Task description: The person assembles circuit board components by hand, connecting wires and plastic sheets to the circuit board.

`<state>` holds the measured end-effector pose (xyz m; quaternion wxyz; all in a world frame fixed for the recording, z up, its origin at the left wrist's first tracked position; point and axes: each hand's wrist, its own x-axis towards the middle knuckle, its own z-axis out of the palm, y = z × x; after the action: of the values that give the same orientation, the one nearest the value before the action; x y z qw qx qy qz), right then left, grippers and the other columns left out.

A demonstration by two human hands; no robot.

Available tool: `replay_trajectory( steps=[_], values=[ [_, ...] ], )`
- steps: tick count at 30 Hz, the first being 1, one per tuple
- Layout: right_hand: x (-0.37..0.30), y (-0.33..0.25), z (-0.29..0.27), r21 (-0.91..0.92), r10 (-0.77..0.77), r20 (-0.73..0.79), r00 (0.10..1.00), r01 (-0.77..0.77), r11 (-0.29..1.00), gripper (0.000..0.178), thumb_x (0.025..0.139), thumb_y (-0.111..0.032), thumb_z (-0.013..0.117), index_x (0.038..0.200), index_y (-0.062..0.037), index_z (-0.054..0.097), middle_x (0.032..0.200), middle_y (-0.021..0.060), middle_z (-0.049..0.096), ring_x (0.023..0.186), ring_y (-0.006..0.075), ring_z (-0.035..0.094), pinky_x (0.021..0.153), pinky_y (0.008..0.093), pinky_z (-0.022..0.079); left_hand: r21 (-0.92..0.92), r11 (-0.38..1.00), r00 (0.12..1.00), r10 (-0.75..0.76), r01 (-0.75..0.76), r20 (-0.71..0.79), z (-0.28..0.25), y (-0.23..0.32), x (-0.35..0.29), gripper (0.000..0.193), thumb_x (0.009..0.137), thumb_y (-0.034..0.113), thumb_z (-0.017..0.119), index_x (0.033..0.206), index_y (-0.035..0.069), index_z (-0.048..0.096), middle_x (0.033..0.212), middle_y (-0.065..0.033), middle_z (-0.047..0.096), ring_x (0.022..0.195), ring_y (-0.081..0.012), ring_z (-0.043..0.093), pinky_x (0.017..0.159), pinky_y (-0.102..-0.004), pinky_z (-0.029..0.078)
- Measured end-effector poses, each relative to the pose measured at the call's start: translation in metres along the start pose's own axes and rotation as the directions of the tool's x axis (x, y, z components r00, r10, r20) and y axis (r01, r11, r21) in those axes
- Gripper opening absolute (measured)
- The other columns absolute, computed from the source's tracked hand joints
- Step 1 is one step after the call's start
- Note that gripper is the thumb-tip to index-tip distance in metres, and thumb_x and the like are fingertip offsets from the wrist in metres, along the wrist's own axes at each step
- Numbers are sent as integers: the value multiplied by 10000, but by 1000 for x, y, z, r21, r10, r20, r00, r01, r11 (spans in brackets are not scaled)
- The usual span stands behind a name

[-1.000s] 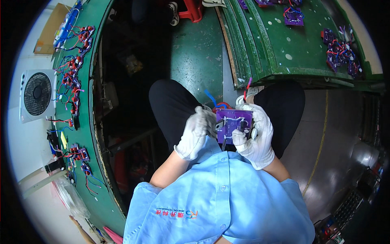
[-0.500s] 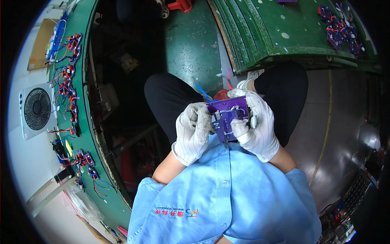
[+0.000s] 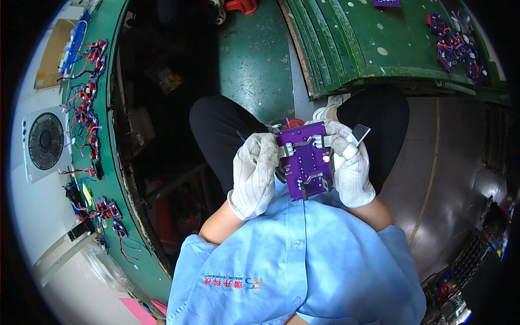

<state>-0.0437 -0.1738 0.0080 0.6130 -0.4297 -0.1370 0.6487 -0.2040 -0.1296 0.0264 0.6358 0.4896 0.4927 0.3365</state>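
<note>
In front of my shirt, a purple circuit board is held tilted, with silvery solder tracks and small pins on the face toward me. My left hand, in a white knitted glove, grips the board's left edge beside a metal tab. My gloved right hand closes on the right edge; its thumb and fingers are near another metal tab. A small flat dark piece with a pale rim sticks out above the right fingers. Whether it belongs to the board is unclear. The board's underside is hidden.
Wired purple boards line the green bench on the left, with a fan beyond. More boards lie on the green table at the far right. A red stool stands at the far side.
The board has turned to show more of its soldered face. My right thumb has moved off its middle to the right edge. The flat dark piece now shows above the right hand.
</note>
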Motion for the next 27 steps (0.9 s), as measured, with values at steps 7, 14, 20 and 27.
replay_trajectory(
  steps=[7,14,20,27],
  values=[
    [3,0,-1,50,-34,-36,999,36,998,252,893,-69,470,1108,48,532,1035,102,602,924,156,599,815,262,478,-242,970,999,-33,34,8,-1,-14,6,313,958,328,446,951,31,546,763,15,558,639,-39,489,567,-182,379],
    [7,9,-6,-209,-236,-106,966,211,955,311,913,-86,438,1182,65,476,1115,149,573,998,209,586,880,321,474,-390,921,994,61,-19,94,2,-3,16,330,977,201,364,1138,-50,504,952,-66,597,762,-82,567,739,-215,488],
    [9,-1,12,-216,-266,-47,963,250,944,305,905,-100,498,1166,57,488,973,84,591,868,114,565,791,246,456,-15,994,974,-106,112,202,-4,-8,5,435,868,171,556,1211,-49,403,1014,-83,568,830,-96,550,730,-235,467],
    [11,13,6,-633,-463,309,831,543,551,935,655,-478,783,1266,64,327,1056,125,462,939,165,526,798,277,464,-165,984,998,53,-60,-43,-3,-1,8,390,909,201,546,1189,-31,405,1018,-89,560,842,-95,557,704,-235,483]
  ],
)
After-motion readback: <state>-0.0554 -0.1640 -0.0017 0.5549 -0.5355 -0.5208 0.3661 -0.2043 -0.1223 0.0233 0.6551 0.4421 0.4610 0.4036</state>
